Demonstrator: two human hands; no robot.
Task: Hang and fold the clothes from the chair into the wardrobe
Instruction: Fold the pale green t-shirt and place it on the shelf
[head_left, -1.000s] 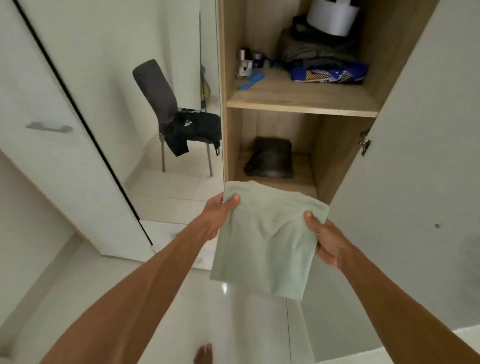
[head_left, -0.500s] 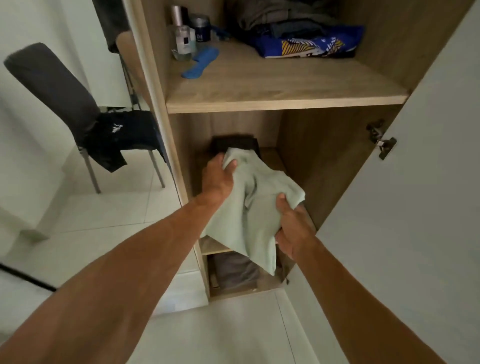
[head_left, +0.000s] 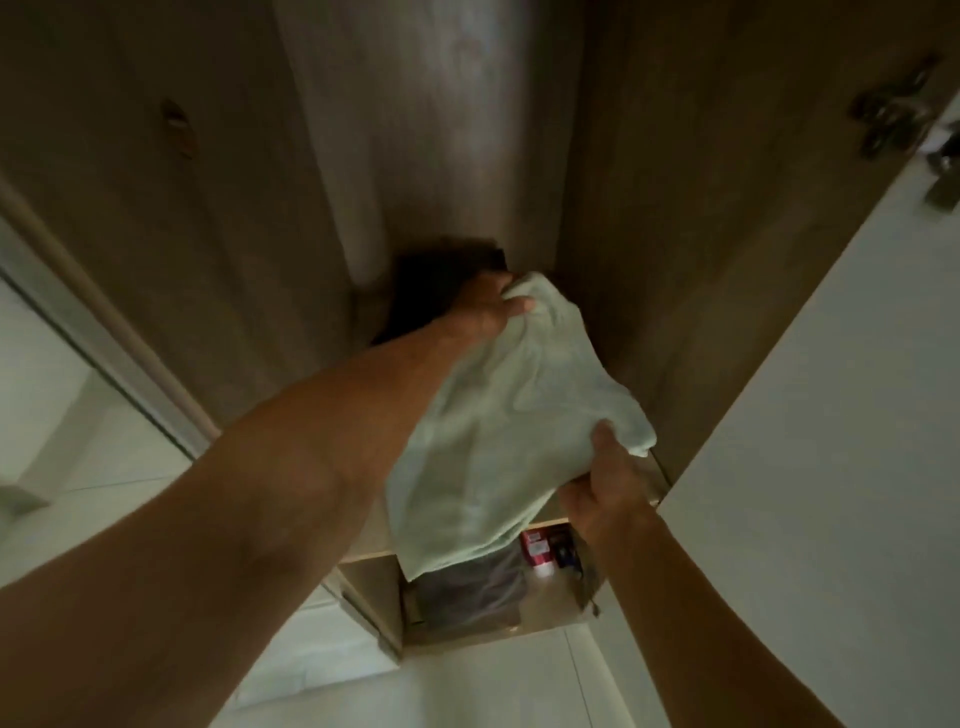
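A folded pale green garment (head_left: 511, 426) is inside the lower wardrobe compartment, its front edge hanging past the shelf edge. My left hand (head_left: 485, 306) grips its far corner deep in the compartment, over a dark folded garment (head_left: 431, 280) at the back. My right hand (head_left: 605, 480) holds the near right corner, thumb on top. The wooden wardrobe wall (head_left: 691, 249) encloses both hands.
The white wardrobe door (head_left: 831, 467) stands open on the right, with a metal hinge (head_left: 893, 111) at its top. The compartment below holds a grey folded garment (head_left: 467, 592) and small red and dark items (head_left: 543, 551). White floor tiles (head_left: 493, 686) lie beneath.
I have leaned in close; both hands have pushed the green garment deeper into the compartment, over the dark garment. The upper shelf and the chair have left the view.
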